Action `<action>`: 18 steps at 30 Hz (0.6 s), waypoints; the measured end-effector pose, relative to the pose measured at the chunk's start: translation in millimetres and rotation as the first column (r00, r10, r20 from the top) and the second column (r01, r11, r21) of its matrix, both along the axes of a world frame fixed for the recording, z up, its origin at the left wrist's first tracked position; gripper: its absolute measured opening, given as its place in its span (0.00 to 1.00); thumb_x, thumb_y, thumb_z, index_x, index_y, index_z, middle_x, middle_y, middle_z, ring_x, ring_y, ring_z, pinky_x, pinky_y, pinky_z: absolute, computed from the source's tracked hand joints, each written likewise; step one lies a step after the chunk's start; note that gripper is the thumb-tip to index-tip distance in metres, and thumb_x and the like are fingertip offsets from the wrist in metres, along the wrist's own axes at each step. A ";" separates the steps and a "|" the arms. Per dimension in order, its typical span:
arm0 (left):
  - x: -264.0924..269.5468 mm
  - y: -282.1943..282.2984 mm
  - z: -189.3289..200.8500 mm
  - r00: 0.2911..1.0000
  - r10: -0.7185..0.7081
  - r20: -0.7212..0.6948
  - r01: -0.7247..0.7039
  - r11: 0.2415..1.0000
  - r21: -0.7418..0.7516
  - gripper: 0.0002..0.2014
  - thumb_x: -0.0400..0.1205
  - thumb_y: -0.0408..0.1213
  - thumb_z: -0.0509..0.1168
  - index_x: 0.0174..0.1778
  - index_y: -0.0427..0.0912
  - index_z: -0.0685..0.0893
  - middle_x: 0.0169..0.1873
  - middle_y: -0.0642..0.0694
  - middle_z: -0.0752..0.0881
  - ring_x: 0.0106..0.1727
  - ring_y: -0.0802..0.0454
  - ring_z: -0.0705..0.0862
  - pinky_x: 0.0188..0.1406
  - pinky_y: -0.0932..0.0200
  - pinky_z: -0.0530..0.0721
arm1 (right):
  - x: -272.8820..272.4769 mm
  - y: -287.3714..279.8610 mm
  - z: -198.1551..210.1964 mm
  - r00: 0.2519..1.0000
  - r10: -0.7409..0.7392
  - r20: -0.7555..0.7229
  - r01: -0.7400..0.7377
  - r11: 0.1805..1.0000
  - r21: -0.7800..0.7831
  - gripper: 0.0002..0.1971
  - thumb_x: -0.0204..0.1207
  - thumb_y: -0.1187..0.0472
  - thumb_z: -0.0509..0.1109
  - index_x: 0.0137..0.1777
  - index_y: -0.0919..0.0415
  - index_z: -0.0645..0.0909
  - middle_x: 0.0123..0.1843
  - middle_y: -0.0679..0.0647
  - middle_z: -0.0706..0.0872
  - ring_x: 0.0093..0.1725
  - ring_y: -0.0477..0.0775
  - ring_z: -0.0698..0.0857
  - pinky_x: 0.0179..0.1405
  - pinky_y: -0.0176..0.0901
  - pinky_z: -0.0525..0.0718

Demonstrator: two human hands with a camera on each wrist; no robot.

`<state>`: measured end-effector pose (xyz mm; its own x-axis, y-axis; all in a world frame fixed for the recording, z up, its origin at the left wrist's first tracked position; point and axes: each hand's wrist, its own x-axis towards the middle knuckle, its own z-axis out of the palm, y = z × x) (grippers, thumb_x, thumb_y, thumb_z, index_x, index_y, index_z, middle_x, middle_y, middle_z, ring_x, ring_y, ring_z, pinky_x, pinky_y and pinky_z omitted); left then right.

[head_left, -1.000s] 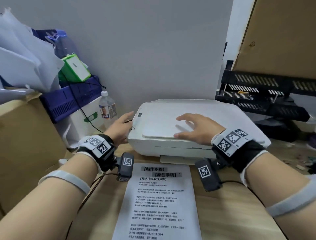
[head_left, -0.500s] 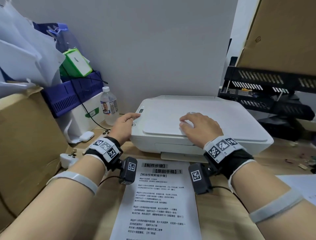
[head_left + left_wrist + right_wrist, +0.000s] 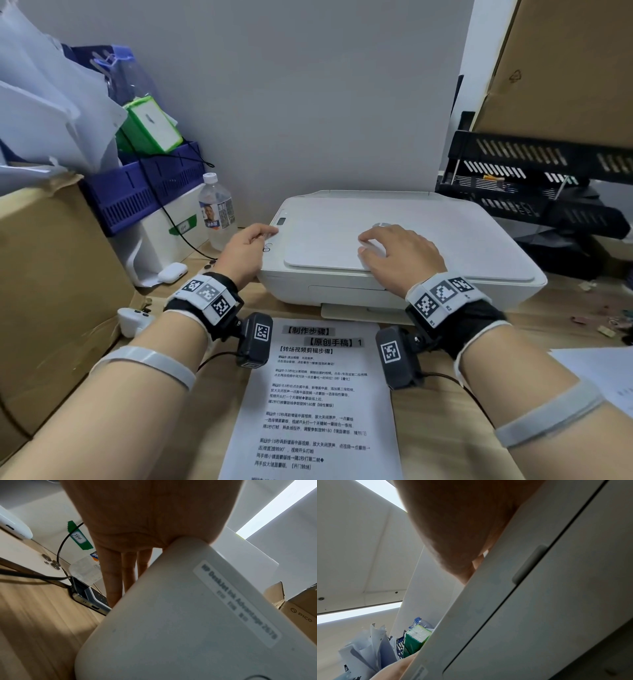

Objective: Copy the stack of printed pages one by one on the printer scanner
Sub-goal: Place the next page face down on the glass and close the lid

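Note:
A white printer point(image 3: 428, 240) with its scanner lid point(image 3: 325, 246) down stands at the back of the wooden desk. The stack of printed pages point(image 3: 318, 394) lies face up in front of it, between my forearms. My left hand point(image 3: 245, 251) rests at the printer's left front corner, thumb on top by the buttons. In the left wrist view its fingers point(image 3: 113, 577) run straight down the printer's side point(image 3: 188, 615). My right hand point(image 3: 397, 255) sits on the lid with bent fingers, fingertips touching it. In the right wrist view the palm point(image 3: 457, 527) lies over the printer's front point(image 3: 539, 601).
A water bottle point(image 3: 216, 209), a blue crate point(image 3: 144, 195), a cardboard box point(image 3: 51, 274), an earbud case point(image 3: 172, 272) and a white controller point(image 3: 132, 320) crowd the left. Black paper trays point(image 3: 534, 192) stand at the right. Another sheet point(image 3: 603, 373) lies at the right edge.
My right hand has drawn back toward the lid's front edge and its fingers have bent. My left thumb has come up onto the printer's top corner.

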<state>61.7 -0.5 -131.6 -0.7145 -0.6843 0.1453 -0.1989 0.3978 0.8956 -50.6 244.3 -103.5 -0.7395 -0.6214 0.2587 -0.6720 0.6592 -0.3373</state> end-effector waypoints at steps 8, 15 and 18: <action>0.3 0.0 2.0 0.999 0.002 0.036 0.000 0.999 -0.036 0.18 0.87 0.35 0.51 0.55 0.56 0.86 0.49 0.39 0.85 0.39 0.44 0.79 0.37 0.39 0.88 | 0.6 0.3 0.0 1.000 -0.001 -0.011 0.001 1.000 0.008 0.18 0.83 0.44 0.58 0.69 0.41 0.79 0.77 0.44 0.76 0.72 0.54 0.77 0.72 0.52 0.69; -0.5 2.3 1.7 1.000 -0.017 0.001 0.017 0.999 0.030 0.18 0.88 0.34 0.50 0.67 0.53 0.80 0.53 0.45 0.84 0.43 0.50 0.81 0.36 0.52 0.85 | 1.3 0.9 -0.1 1.000 0.000 -0.015 0.000 1.000 0.009 0.18 0.83 0.44 0.59 0.70 0.41 0.79 0.77 0.44 0.76 0.72 0.54 0.77 0.72 0.52 0.69; -1.0 2.2 -0.4 1.000 -0.007 -0.025 0.009 0.996 0.085 0.19 0.89 0.36 0.52 0.75 0.53 0.75 0.61 0.47 0.83 0.53 0.49 0.82 0.36 0.58 0.80 | 1.9 1.4 0.1 1.000 -0.001 -0.015 0.001 1.000 0.011 0.18 0.83 0.44 0.58 0.70 0.42 0.79 0.78 0.45 0.76 0.72 0.54 0.77 0.72 0.52 0.69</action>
